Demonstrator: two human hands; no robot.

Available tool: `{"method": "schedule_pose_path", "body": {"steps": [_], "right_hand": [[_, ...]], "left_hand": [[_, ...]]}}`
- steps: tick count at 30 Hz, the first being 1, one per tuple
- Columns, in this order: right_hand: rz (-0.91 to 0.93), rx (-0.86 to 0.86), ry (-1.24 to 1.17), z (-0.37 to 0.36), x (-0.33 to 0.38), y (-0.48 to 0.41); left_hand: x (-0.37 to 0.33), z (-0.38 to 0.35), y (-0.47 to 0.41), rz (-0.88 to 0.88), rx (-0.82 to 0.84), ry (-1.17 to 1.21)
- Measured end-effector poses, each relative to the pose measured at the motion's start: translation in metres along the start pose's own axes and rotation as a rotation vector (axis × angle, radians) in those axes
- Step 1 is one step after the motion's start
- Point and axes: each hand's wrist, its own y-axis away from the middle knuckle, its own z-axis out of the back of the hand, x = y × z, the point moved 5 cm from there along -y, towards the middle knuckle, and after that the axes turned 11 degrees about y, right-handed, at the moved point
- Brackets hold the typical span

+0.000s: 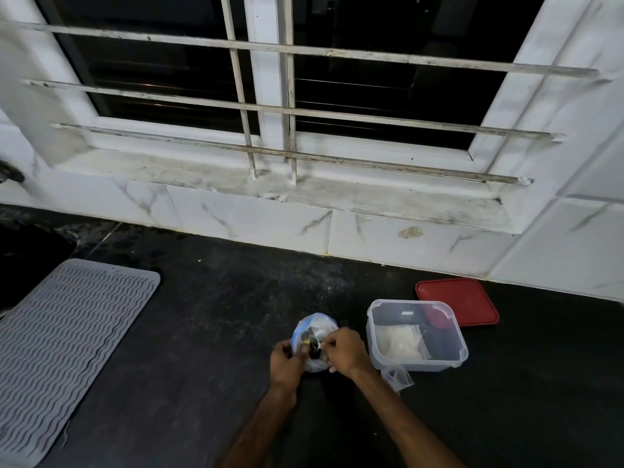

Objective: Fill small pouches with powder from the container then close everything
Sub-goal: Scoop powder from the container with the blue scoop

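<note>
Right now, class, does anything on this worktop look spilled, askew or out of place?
Nothing is plainly spilled. The red lid lies off the clear container, on the counter behind it; a small clear pouch lies loose at its front corner. A brownish stain marks the wall tile.

Grey ribbed mat (64,349); barred window (270,79)

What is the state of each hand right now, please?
Left hand: closed, gripping the plastic bag.
Right hand: closed, pinching the same bag.
</note>
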Motion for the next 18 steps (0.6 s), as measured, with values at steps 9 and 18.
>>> {"method": "schedule_pose_path", "body": {"steps": [9, 18], "right_hand": [[-0.047, 0.023, -0.205, 0.002, -0.001, 0.008], [-0.074, 0.121, -0.392, 0.008, -0.009, 0.017]], "left_hand": [[-0.009, 0.006, -0.001, -0.049, 0.009, -0.100], [-0.016, 0.011, 0.004, -0.101, -0.024, -0.108]]}}
